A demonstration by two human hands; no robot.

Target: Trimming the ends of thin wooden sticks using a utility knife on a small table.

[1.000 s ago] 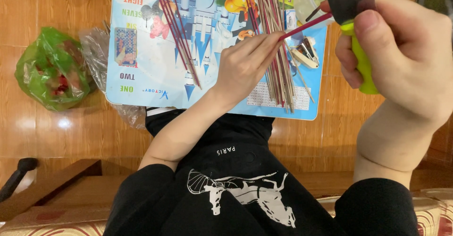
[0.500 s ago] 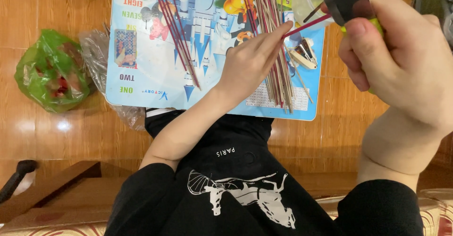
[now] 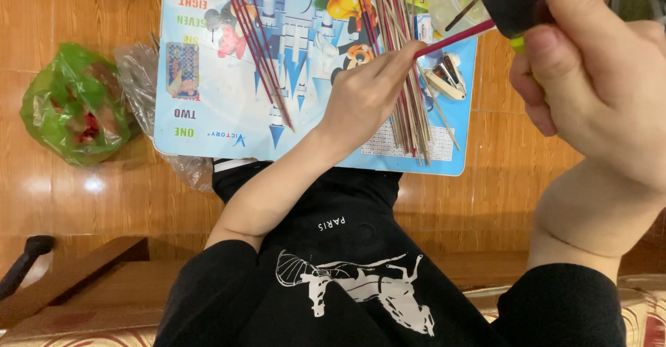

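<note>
Left hand [image 3: 364, 94] pinching thin red stick [image 3: 454, 39], light, stiff, likely snappable; right hand [image 3: 596, 76] clenched on black tool [image 3: 510, 0] near board's [image 3: 208, 111] far-right corner; grip best near stick's end.

Left hand [image 3: 364, 94] reaches forward, forearm bare, fingers [image 3: 402, 54] pinched together at the tips. Right hand [image 3: 596, 90] raised close to camera, fingers curled shut in a grip, wrist bent, black sleeve at forearm.

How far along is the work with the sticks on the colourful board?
Perhaps done: a dark red bundle lies apart on the board. In hand: the left hand pinches one red stick, its tip at the dark tool in the right hand. Left, it seems: the bigger mixed pile.
</note>
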